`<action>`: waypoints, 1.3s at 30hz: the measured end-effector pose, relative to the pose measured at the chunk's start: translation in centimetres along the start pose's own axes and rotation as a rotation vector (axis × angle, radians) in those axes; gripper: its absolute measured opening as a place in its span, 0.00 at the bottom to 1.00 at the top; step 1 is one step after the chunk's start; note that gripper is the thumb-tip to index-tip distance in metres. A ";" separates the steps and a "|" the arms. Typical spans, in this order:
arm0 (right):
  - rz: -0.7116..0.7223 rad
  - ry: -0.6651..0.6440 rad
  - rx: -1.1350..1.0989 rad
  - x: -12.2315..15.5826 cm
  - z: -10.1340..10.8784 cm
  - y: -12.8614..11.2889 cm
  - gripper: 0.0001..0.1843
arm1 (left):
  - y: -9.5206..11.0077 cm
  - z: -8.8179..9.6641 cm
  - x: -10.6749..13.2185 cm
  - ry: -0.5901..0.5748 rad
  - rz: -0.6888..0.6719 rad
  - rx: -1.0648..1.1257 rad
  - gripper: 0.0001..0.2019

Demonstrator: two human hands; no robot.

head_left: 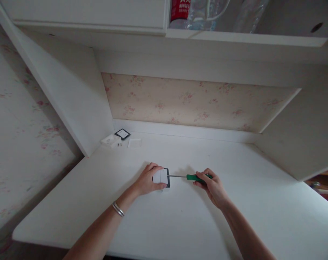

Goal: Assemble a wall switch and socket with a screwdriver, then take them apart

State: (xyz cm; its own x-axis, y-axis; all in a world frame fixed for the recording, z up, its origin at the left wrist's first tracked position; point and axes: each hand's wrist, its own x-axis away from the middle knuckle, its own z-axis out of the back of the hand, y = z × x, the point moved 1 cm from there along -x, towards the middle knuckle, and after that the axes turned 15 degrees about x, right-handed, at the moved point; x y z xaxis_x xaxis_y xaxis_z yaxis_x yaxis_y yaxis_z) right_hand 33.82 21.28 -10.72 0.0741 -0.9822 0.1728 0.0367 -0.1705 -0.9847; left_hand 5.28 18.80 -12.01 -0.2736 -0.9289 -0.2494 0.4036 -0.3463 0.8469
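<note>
My left hand is closed around a small white square wall switch, which has a dark rim and a thin line across its face. Its fingers grip the far edge and the thumb the near edge. A screwdriver with a green handle and a thin metal shaft is held in my right hand, fingers wrapped round the handle. The shaft points left, and its tip meets the right edge of the switch. Whether the tip is wedged under the rim is too small to tell.
On the white desk, at the back left, lie a white plastic box, a dark-edged square plate, two small screws and a pale thin frame. Bottles stand on the overhead shelf. Side panels bound the desk.
</note>
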 end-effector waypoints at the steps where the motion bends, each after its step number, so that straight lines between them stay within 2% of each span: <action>1: 0.002 0.018 -0.027 0.0 -0.1 0.4 0.19 | 0.1 0.1 0.0 -0.002 0.002 0.005 0.32; 4: 0.005 0.045 -0.085 -0.1 -0.2 1.4 0.18 | 0.3 0.2 0.0 -0.011 0.003 0.018 0.32; 10: -0.092 0.041 -0.174 -0.4 -0.3 2.4 0.17 | 0.1 0.1 0.1 0.024 -0.002 0.030 0.33; 13: -0.079 0.072 -0.194 -0.4 -0.4 2.6 0.16 | 0.0 -0.1 0.0 0.047 -0.037 0.024 0.32; 16: -0.069 0.090 -0.221 -0.4 -0.3 2.6 0.15 | 0.1 -0.1 -0.1 0.134 -0.103 -0.019 0.30; 20: -0.058 0.078 -0.253 -0.2 -0.1 2.6 0.14 | 0.1 0.6 -0.3 0.317 -0.131 -0.034 0.26; 24: -0.051 0.062 -0.265 -0.1 -0.1 2.5 0.14 | -0.7 2.5 -0.2 0.447 -0.092 -0.075 0.27; 29: -0.069 0.082 -0.284 -0.1 -0.1 2.4 0.14 | -3.4 5.8 0.5 0.465 0.009 -0.255 0.27; 33: -0.060 0.045 -0.285 0.0 -0.1 2.4 0.14 | -5.5 8.7 1.0 0.361 0.050 -0.427 0.27; 39: -0.063 0.004 -0.291 0.0 0.0 2.5 0.13 | -7.5 12.3 0.9 0.235 0.166 -0.545 0.27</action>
State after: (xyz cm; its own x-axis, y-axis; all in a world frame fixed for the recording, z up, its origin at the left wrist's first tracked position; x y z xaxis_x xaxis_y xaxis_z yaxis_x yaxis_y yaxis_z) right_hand 33.93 20.83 -13.14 0.0770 -0.9691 0.2343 -0.2459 -0.2462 -0.9375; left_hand -8.69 22.20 -12.81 0.0061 -0.9588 -0.2839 0.8294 -0.1538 0.5371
